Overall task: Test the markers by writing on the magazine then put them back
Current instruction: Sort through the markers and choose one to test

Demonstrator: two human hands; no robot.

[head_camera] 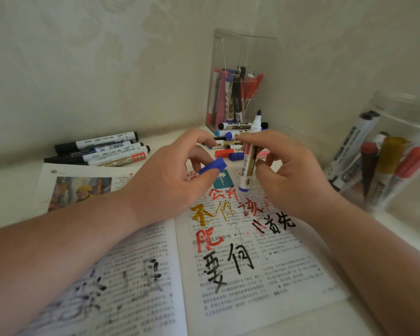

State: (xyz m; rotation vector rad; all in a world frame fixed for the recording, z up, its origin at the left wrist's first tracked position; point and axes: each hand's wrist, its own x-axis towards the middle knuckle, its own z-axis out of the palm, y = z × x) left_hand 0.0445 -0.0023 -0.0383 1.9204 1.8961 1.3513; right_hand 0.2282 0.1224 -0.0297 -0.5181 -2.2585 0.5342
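My right hand holds an uncapped blue whiteboard marker nearly upright, tip pointing up, above the open magazine. My left hand pinches the marker's blue cap between thumb and fingers, just left of the marker. The magazine lies open on the white table, its right page covered with red, gold and black handwritten characters, its left page with smeared dark marks.
A row of markers lies left behind the magazine. More loose markers lie behind my hands. A tall clear box of markers stands in the corner. A second clear container with markers leans at right.
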